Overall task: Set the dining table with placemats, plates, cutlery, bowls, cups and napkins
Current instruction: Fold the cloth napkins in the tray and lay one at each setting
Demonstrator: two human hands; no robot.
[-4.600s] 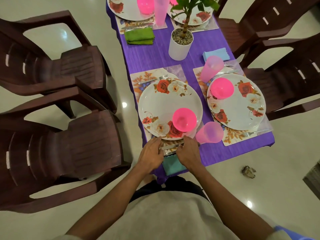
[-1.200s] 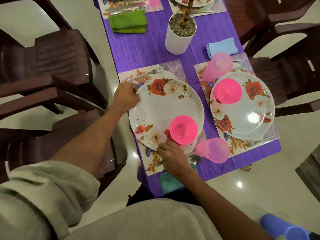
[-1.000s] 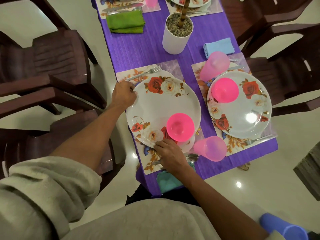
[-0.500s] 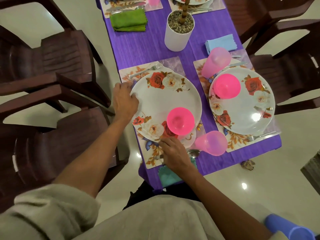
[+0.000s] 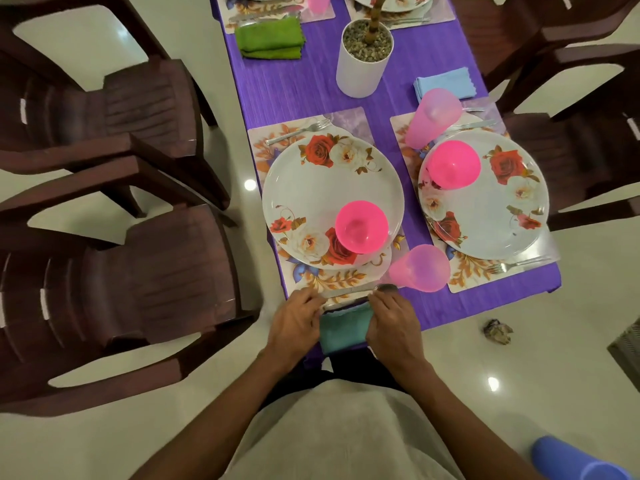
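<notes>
At the table's near end my left hand (image 5: 294,320) and my right hand (image 5: 391,320) flank a folded teal napkin (image 5: 343,329) and pinch its two sides. Just beyond the fingertips a spoon (image 5: 356,289) lies on the floral placemat (image 5: 329,279). On that mat rests a rose-patterned plate (image 5: 329,188) with a pink bowl (image 5: 362,226) on it and a fork (image 5: 298,131) at its far edge. A pink cup (image 5: 420,268) stands at the mat's right corner.
The right setting has a plate (image 5: 485,216), pink bowl (image 5: 453,164), pink cup (image 5: 431,116), fork (image 5: 519,265) and blue napkin (image 5: 445,83). A white plant pot (image 5: 362,71) and green napkin (image 5: 270,38) sit farther back. Brown chairs (image 5: 156,278) flank the purple table (image 5: 294,88).
My left hand left the plate's left rim and came back to the near edge. My right hand dropped from the plate's near rim. Both now sit at the teal napkin.
</notes>
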